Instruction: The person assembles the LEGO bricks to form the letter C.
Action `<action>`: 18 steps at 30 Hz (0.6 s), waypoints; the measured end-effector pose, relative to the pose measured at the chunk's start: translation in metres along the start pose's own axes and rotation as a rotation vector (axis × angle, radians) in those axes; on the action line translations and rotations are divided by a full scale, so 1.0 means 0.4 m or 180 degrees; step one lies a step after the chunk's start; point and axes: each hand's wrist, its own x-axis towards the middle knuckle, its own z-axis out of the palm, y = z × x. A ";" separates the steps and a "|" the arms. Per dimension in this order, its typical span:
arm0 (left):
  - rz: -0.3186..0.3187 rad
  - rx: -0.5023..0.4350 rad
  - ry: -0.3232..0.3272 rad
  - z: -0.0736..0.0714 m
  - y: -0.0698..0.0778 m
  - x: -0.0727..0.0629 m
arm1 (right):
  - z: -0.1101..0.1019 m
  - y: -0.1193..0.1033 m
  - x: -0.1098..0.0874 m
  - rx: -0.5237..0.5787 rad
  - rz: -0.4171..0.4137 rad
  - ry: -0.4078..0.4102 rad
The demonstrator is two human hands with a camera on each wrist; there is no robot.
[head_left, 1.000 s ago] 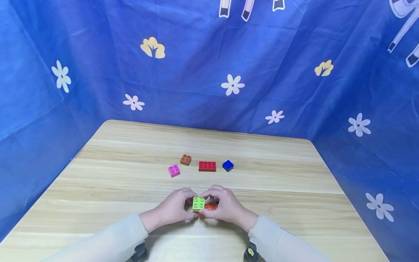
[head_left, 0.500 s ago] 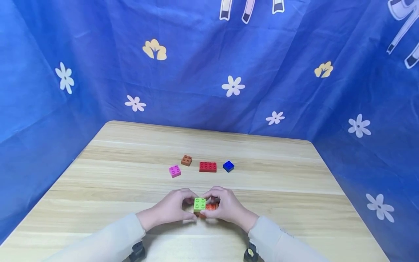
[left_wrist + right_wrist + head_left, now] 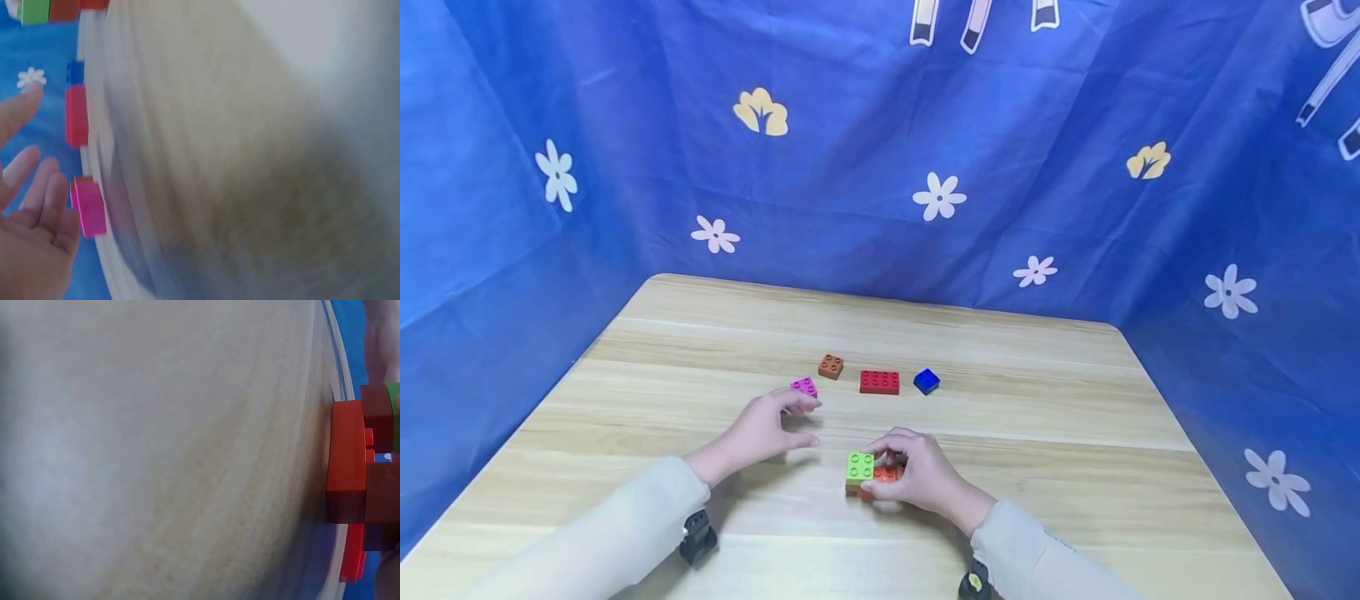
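The right hand is gripping a plastic brick stack, thumb on the near side and fingers on the far side. The stack is resting on the pale wood-grain table. In it, a light-green square four-stud brick is sitting on a reddish-brown plastic brick, which is sitting on an orange-red oblong brick. The left hand is hovering near a pink square four-stud brick, thumb and fingers apart, grasping nothing; contact cannot be confirmed. Beyond the hands, an orange-brown square brick, a red oblong eight-stud brick and a blue square brick are lying apart
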 end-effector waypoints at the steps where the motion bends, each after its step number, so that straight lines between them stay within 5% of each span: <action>1: -0.0065 0.0004 0.0085 -0.004 -0.007 0.005 | 0.000 0.000 0.000 0.0009 0.0013 -0.0001; 9: -0.0345 0.0084 0.0524 -0.026 -0.051 0.042 | 0.000 0.000 0.002 0.0026 0.0026 -0.0021; 18: -0.0445 0.0225 0.0494 -0.031 -0.069 0.067 | -0.002 0.004 0.003 -0.0012 -0.0025 -0.0004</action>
